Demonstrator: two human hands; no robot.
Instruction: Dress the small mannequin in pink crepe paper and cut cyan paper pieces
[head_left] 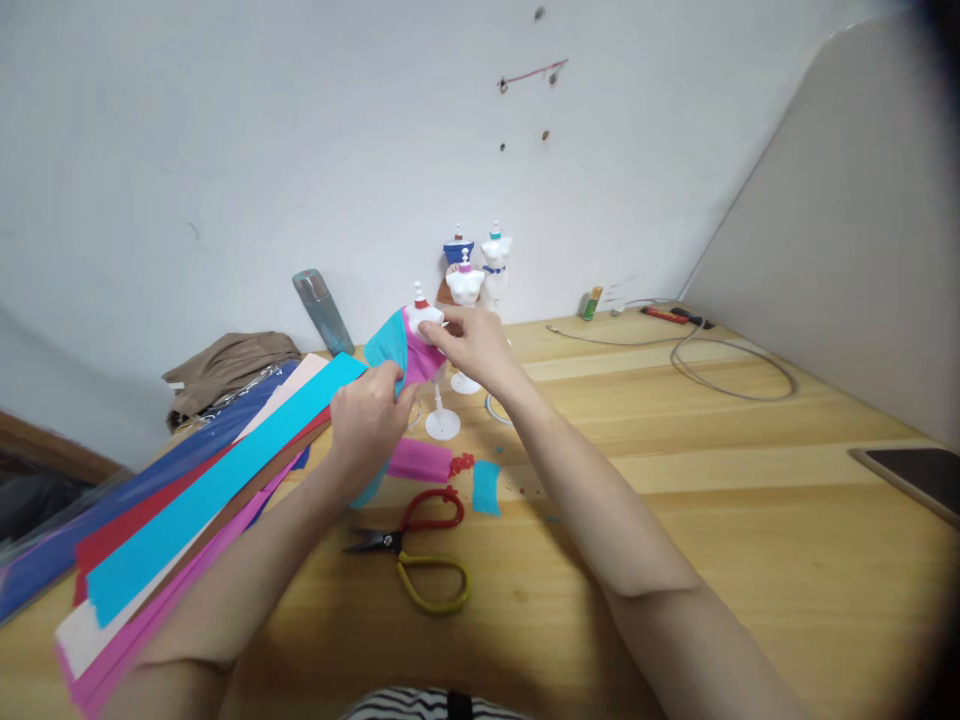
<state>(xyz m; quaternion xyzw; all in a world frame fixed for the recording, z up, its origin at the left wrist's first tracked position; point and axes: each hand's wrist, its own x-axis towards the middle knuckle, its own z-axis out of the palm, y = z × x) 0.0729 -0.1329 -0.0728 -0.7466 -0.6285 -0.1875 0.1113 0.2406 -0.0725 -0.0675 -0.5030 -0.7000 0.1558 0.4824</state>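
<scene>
A small white mannequin (424, 313) with a red neck band stands on a round base. Pink paper (422, 360) and turquoise paper (388, 342) are wrapped about its torso. The fingers of my left hand (369, 415) are closed on the turquoise paper at the mannequin's lower left. My right hand (476, 345) pinches the pink paper at the chest, thumb in front. Below lie scissors (388, 541) with one red and one yellow handle, a pink strip (421, 460), a turquoise piece (486, 487) and red bits (461, 463).
Behind are more mannequins (465, 287). Long coloured paper strips (225, 470) fan out at left, near a brown cloth (232, 370) and a grey bottle (322, 310). To the right are a cable (720, 390), a green-labelled vial (592, 303) and a phone-like object (915, 475).
</scene>
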